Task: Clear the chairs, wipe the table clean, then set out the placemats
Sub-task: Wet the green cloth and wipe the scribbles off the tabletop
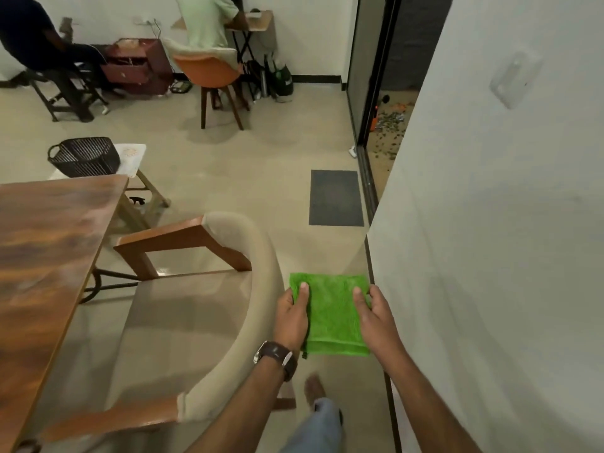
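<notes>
While both hands pinch folded green cloth [331, 313] — left hand [292, 317], right hand [376, 317] — beige chair [228, 289] just beside.

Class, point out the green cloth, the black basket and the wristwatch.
green cloth [331, 317], head view, bare middle between the hands.
black basket [85, 155], head view, front wall.
wristwatch [276, 356], head view, strap on the left wrist.

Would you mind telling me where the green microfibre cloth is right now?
In the head view, the folded green microfibre cloth is low and right of centre, held between the left hand and right hand, just right of the beige armchair.
</notes>
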